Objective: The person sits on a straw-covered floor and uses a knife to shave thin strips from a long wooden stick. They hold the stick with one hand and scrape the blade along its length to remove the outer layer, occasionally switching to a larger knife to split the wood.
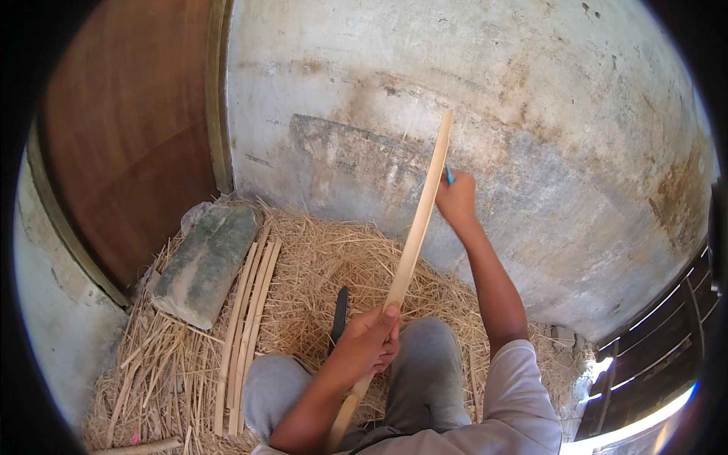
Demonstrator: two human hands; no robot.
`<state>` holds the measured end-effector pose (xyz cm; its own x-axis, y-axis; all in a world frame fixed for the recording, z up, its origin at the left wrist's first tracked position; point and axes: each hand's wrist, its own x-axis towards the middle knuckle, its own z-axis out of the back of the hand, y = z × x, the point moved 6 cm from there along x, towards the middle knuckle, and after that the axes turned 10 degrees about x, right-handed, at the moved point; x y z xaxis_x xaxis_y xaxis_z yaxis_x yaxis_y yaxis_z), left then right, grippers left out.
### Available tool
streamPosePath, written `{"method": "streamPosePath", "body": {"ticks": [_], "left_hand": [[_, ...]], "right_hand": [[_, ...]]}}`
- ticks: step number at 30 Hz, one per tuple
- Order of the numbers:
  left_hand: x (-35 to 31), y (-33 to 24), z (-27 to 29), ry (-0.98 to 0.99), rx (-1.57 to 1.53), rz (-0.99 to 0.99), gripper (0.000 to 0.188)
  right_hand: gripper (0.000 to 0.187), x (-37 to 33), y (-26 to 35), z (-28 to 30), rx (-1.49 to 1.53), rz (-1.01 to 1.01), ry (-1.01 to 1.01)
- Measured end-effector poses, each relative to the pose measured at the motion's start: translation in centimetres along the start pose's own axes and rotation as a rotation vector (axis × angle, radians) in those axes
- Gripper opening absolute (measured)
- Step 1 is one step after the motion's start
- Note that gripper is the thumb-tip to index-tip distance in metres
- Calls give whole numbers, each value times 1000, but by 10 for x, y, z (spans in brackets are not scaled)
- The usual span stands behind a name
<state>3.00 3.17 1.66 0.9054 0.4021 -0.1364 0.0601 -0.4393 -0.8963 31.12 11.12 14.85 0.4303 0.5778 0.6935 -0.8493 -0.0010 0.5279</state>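
A long pale bamboo strip (418,220) slants up from my lap toward the wall. My left hand (369,343) is closed around its lower part, thumb along the near face. Beside the strip's upper part, my right hand (456,199) is closed on a slim blue pen-like thing (450,176), mostly hidden in the fist; its exact kind does not show. Whether its tip touches the strip I cannot tell. Just left of my left hand, a dark blade (340,312) sticks up between my knees, its lower end hidden.
Several cut strips (244,334) lie side by side on the left, next to a greenish stone block (208,265). Straw-like shavings (318,250) cover the ground. Ahead rises a stained plaster wall (546,189), with a brown door (136,129) at the left and dark slats (660,364) at the right.
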Motion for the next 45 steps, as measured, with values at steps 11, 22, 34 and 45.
{"method": "streamPosePath", "body": {"ticks": [11,22,34,45], "left_hand": [[-4,-4,1,-46,75,-20,47],[-5,-15,9,-142,43,-112,46],[-17,5,-6,-109,151,31,42],[3,1,9,-203,179,-45,44]], "right_hand": [[17,-62,60,-7,229,194,30],[10,-14,84,-12,-201,440,-33],[22,73,-21,1,34,-195,-368],[33,-59,-1,-72,732,-65,-230]]}}
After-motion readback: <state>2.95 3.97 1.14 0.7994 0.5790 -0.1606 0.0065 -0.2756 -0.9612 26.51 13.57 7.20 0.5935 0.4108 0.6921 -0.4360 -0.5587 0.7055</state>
